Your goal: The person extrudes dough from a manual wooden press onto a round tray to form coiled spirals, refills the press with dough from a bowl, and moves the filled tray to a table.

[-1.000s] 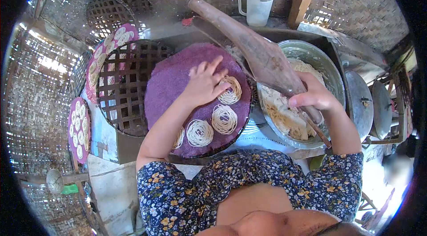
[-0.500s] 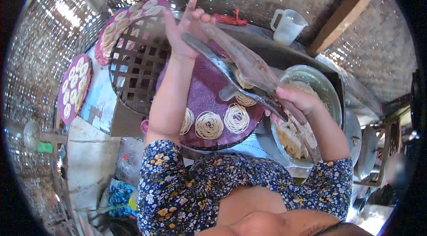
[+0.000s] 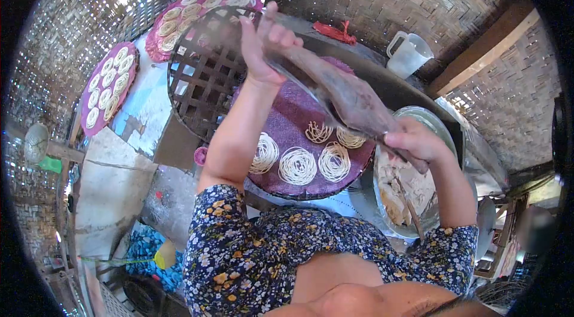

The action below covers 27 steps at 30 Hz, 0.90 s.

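Daylight pricks through the woven wall [image 3: 51,87], glaring at upper left; fisheye edges curve into black.

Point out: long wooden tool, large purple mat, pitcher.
Long wooden tool [image 3: 354,99]: head view, middle of its thick part.
Large purple mat [image 3: 291,118]: head view, a bare patch.
Pitcher [image 3: 409,60]: head view, side of its body.
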Motion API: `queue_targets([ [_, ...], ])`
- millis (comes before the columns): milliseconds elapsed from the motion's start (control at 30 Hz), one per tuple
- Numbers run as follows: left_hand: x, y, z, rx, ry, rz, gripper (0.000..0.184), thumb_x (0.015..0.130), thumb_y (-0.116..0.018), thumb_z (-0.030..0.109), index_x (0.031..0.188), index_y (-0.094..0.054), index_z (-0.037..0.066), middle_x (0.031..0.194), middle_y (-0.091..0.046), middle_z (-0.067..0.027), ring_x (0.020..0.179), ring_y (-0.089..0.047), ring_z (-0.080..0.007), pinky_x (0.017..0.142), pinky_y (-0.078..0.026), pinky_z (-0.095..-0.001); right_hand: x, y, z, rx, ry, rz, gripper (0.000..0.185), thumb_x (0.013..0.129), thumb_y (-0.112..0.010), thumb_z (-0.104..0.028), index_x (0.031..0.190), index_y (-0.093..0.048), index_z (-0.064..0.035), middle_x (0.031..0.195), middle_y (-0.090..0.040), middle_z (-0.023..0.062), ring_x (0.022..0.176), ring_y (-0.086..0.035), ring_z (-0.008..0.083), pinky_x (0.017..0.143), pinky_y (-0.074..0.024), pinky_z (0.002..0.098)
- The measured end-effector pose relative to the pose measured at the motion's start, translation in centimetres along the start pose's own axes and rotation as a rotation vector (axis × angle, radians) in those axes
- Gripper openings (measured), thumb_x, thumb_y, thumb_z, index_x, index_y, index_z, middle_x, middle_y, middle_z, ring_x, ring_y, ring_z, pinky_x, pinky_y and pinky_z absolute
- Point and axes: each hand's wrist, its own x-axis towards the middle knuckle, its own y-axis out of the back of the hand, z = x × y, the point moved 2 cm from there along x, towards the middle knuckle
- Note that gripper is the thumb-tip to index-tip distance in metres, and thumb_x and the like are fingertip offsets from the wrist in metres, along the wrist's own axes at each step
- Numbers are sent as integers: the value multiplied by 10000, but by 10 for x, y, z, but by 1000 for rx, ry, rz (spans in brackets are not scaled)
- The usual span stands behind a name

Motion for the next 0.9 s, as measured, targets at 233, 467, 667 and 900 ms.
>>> queue_targets([
  [233, -3, -36, 27, 38, 5, -100, 604, 856, -309, 614, 1164, -524, 141, 623, -478, 33, 628, -493, -156, 741, -427, -390, -6, -18, -13, -85, 32, -29, 478, 716, -678, -401, 939, -586, 12, 709, -581, 46, 608, -548, 116, 538, -449, 257],
  [467, -6, -44, 4, -29, -11, -142, 588, 864, -291, 607, 1166, -516, 154, 596, -466, 34, 610, -478, -153, 743, -426, -394, -31, -5, -21, -153, 50, 148, 486, 672, -704, -378, 965, -617, 0, 683, -575, 29, 590, -534, 102, 526, -434, 245],
  [667, 3, -56, 31, -15, -26, -177, 651, 844, -316, 632, 1184, -484, 103, 586, -432, 41, 599, -469, -141, 720, -440, -387, -15, -14, -30, -250, 55, 150, 557, 675, -712, -377, 1076, -590, -11, 768, -593, 25, 644, -513, 83, 571, -437, 245],
  [900, -27, -61, 17, 111, -1, -86, 604, 872, -352, 558, 1203, -481, 68, 583, -428, 48, 590, -441, -95, 702, -395, -284, -27, -20, -9, -177, 36, 72, 473, 691, -717, -358, 1011, -615, -25, 742, -598, 28, 657, -531, 80, 574, -437, 241],
])
